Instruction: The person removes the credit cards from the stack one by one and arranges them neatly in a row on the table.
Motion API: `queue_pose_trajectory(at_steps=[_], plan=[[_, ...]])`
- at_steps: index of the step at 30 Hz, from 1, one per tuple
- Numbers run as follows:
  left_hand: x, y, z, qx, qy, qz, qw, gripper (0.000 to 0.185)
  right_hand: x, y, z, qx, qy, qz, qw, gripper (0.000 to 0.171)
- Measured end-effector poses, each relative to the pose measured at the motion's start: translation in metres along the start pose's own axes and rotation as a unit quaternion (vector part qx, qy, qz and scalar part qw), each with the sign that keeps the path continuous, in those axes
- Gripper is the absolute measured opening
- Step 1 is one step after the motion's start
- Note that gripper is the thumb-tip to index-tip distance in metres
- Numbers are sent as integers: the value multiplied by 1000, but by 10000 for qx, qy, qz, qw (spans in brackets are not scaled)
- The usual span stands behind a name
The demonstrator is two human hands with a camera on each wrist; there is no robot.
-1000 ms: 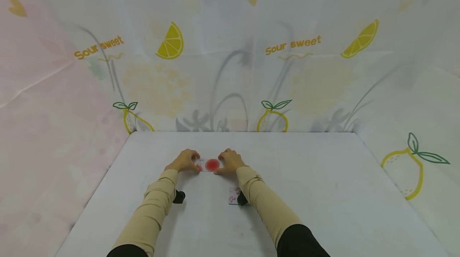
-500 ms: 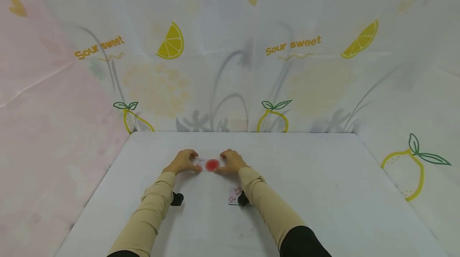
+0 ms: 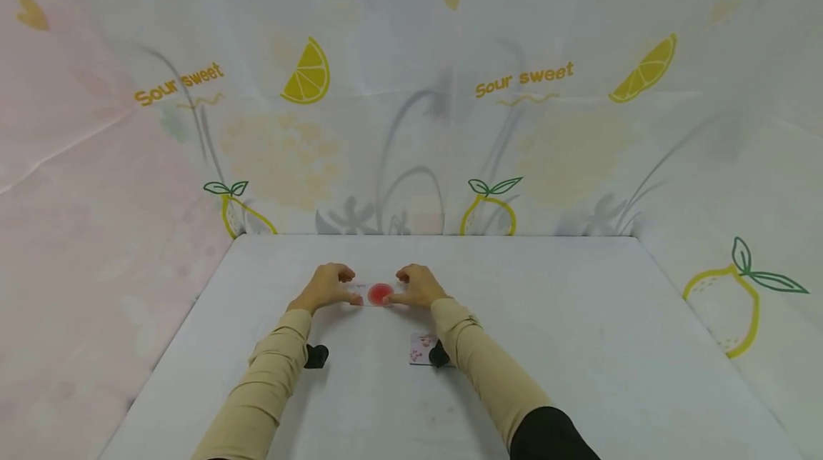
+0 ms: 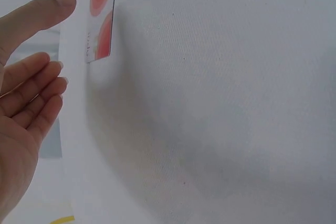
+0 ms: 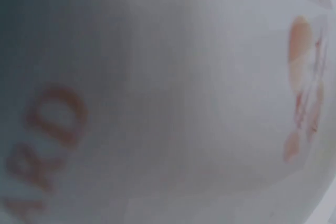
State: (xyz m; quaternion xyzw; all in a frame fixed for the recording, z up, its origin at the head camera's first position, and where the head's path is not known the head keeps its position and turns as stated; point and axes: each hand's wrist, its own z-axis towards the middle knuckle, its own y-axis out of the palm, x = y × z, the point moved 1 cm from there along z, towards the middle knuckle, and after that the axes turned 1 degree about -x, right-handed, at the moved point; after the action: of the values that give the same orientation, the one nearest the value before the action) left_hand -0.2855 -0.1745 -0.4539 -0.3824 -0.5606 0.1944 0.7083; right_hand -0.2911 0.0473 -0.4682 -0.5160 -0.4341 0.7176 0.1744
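A card (image 3: pixel 380 293) with red circles on white lies on the white table, between both hands. My left hand (image 3: pixel 320 291) is at its left end, thumb and fingers spread apart; in the left wrist view a gap shows between the fingertips (image 4: pixel 56 66) and the card (image 4: pixel 104 17). My right hand (image 3: pixel 421 287) is at the right end, its thumb overlapping the red circle in the head view and its fingers held apart from the thumb. Under the right wrist lies a flower-patterned card or flat box (image 3: pixel 421 350), partly hidden; a blurred close-up of printed lettering (image 5: pixel 58 114) fills the right wrist view.
The white table (image 3: pixel 546 331) reaches back to a curtain (image 3: pixel 386 124) printed with lemons, which also hangs at both sides. Black wrist cameras hang under both wrists, the left one (image 3: pixel 316 356) close over the table.
Both hands have drawn slightly outward from the card, fingers spreading wider from the thumbs. The card with red circles has stayed in about the same place.
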Motion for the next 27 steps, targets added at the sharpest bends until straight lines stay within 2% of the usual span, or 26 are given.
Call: queue_pose_trajectory(at_steps=[8, 16, 27], plan=[[2, -2, 1, 21, 130, -15, 9999, 51, 0, -6, 0, -124, 40, 20, 9999, 56], [4, -5, -3, 29, 172, -6, 9998, 51, 0, -10, -4, -232, 208, 318, 9990, 54], [7, -2, -6, 3, 110, -182, 9998, 53, -1, -19, -12, -45, -76, 388, 9992, 54]])
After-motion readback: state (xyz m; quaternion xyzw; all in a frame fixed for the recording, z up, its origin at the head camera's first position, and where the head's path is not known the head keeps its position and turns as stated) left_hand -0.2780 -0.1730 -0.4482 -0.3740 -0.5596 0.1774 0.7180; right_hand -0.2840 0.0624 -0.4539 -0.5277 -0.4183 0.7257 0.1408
